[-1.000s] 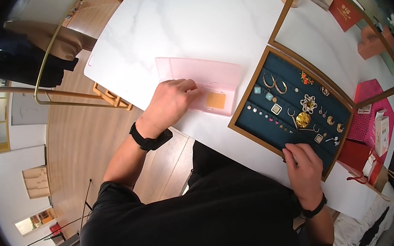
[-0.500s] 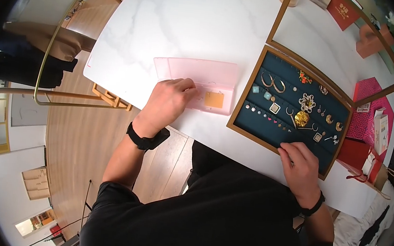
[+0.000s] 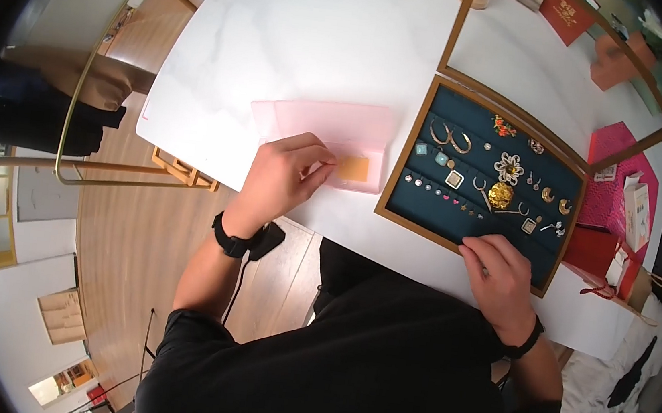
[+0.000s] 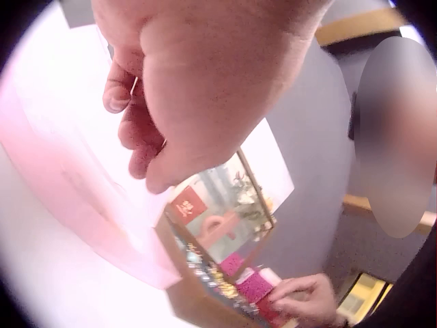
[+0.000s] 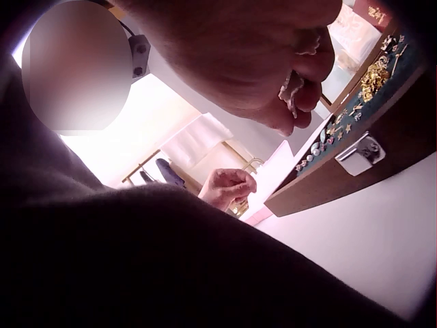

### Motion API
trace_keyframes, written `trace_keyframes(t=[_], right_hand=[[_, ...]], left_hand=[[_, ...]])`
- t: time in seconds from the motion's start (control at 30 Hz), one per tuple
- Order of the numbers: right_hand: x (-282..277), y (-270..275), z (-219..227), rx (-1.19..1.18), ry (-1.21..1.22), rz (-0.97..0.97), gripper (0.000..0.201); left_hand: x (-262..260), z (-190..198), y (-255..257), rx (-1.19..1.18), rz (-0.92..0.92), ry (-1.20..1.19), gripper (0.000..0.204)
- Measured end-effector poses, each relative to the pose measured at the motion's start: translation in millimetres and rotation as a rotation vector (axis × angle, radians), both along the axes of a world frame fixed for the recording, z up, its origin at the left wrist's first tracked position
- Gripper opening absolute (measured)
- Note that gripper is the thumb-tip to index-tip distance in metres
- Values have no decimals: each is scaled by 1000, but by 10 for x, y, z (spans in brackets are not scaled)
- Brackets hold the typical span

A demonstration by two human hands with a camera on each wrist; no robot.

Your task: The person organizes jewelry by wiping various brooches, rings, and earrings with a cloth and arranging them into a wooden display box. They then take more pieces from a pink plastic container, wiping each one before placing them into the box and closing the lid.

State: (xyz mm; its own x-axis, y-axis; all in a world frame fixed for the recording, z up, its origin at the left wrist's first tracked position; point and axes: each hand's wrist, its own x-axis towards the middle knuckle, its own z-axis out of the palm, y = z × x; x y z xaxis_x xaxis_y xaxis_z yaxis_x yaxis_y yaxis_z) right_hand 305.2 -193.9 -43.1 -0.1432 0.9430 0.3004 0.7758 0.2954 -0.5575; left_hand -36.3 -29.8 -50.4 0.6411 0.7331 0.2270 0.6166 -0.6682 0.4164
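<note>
The left hand [image 3: 290,174] is over the near left part of an open pink plastic case [image 3: 377,155]. Its thumb and forefinger meet at the tips, and I cannot tell whether something small is between them. A yellow square card [image 3: 353,168] lies in the case. At the front edge of an open wooden jewelry box [image 3: 418,225] is the right hand [image 3: 501,277]. Silvery jewelry pieces [image 5: 290,92] show in its curled fingers in the right wrist view. Hoops [image 3: 459,142], a gold ball-shaped piece [image 3: 500,195] and several studs [image 3: 428,188] sit on the box's dark teal lining.
The box's glass lid [image 3: 445,41] stands raised behind it. To its right are a magenta patterned package [image 3: 607,147] and a red gift bag [image 3: 589,250]. A red card [image 3: 567,18] stands at the back. A clothes rack [image 3: 79,111] stands beyond the table's left side.
The left hand has shifted a little out of the case, its thumb and forefinger now showing pinched together. The right hand stays by the jewelry box's front edge; the view has shifted slightly.
</note>
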Motion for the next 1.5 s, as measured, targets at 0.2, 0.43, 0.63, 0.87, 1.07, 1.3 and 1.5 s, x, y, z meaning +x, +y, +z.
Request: trace_keyframes(t=[0.2, 0.43, 0.63, 0.87, 1.07, 1.3, 1.5], right_hand=[[-233, 217, 341, 107, 228, 9, 22], [-219, 219, 314, 228, 334, -78, 21], [-133, 145, 248, 231, 371, -132, 22], [-49, 75, 199, 239, 289, -126, 22], [14, 63, 151, 251, 198, -91, 23], [87, 52, 61, 310, 87, -42, 24], [204, -37, 70, 157, 144, -92, 19]], left_hand=[[694, -12, -465, -901, 53, -1018, 8], [1387, -76, -739, -1025, -71, -1217, 12], [1563, -130, -812, -885, -98, -1205, 13], [1579, -119, -840, -676, -92, -1004, 15], [1554, -62, -875, -628, -101, -860, 16], [1561, -107, -819, -620, -169, -834, 19], [1444, -9, -800, -682, -160, -674, 18]])
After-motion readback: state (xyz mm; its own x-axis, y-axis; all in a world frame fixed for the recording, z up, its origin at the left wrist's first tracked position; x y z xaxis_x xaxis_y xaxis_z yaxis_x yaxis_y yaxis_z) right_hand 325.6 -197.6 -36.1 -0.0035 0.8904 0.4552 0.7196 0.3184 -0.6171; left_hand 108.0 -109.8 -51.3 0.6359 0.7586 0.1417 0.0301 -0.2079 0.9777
